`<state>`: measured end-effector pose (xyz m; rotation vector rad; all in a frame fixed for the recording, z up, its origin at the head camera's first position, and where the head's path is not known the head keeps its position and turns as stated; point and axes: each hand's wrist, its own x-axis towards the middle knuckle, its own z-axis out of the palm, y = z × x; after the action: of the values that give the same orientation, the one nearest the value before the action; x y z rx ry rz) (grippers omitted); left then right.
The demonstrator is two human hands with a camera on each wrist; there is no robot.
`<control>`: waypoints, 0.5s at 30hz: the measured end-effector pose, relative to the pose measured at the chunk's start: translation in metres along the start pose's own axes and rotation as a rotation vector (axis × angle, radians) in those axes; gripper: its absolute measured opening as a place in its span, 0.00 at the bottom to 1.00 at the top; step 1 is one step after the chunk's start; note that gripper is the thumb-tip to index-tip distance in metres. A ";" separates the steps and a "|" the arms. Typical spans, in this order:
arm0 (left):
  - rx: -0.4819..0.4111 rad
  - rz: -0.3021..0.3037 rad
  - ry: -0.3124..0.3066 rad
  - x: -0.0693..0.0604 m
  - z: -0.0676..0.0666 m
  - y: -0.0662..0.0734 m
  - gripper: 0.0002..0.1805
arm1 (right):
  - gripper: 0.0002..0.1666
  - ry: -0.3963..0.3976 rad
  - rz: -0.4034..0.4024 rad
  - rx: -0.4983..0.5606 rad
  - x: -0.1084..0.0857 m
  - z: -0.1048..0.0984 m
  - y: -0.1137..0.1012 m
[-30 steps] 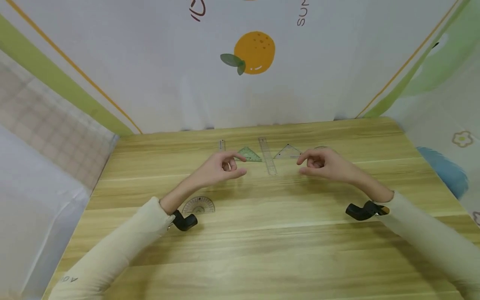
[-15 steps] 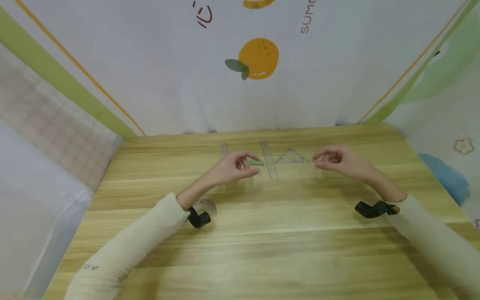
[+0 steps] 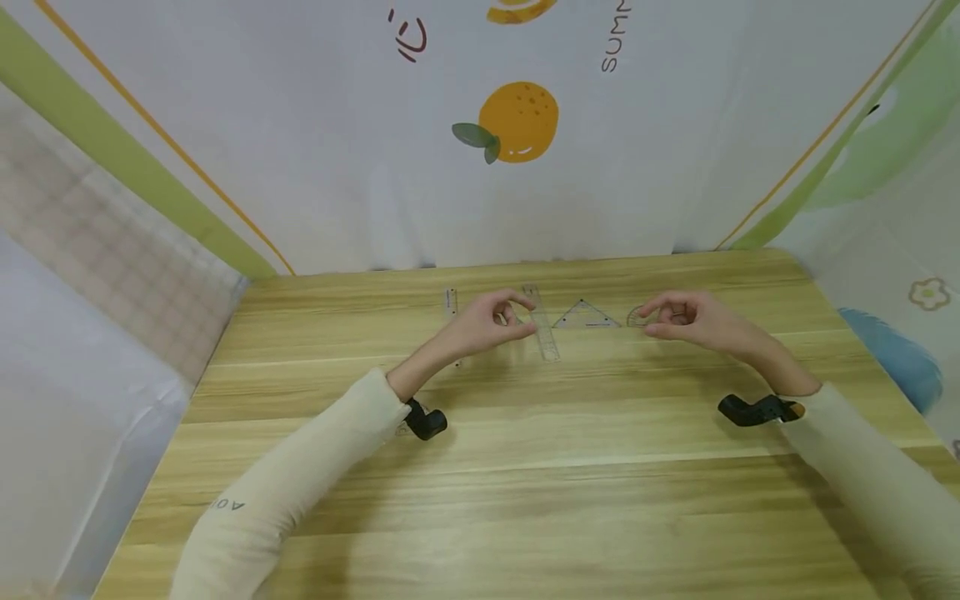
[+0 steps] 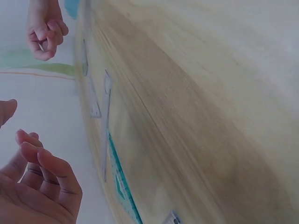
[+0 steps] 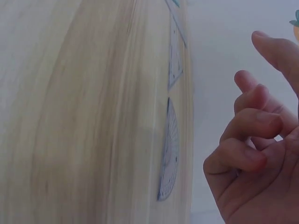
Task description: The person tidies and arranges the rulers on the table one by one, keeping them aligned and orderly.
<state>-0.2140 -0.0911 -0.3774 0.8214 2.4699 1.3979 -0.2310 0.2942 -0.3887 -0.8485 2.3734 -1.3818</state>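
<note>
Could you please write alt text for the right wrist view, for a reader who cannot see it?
A person's right hand, fingers loosely curled and holding nothing, shows right of a clear protractor on a wood-grain table. Higher in the picture lies a set square.

My left hand [image 3: 487, 325] is near the clear ruler [image 3: 551, 347], thumb and forefinger parted; my right hand [image 3: 701, 321] partly covers a protractor [image 3: 637, 317] beside the clear triangle [image 3: 583, 316] on the wooden table [image 3: 570, 500].

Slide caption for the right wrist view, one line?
Right hand, loosely curled and holding nothing, beside a clear protractor and clear set square on a wooden table.
</note>
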 end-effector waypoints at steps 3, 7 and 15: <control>-0.003 0.003 -0.013 0.005 0.003 -0.003 0.20 | 0.17 0.004 0.006 -0.014 -0.002 -0.003 0.004; 0.003 0.009 -0.044 0.010 0.006 -0.004 0.21 | 0.17 0.011 0.002 -0.030 -0.002 -0.007 0.006; 0.033 0.008 -0.098 0.026 0.012 0.001 0.24 | 0.22 -0.017 0.049 -0.048 -0.004 -0.019 0.007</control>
<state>-0.2302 -0.0673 -0.3803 0.8859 2.4239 1.2908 -0.2399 0.3121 -0.3853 -0.8059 2.4063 -1.2990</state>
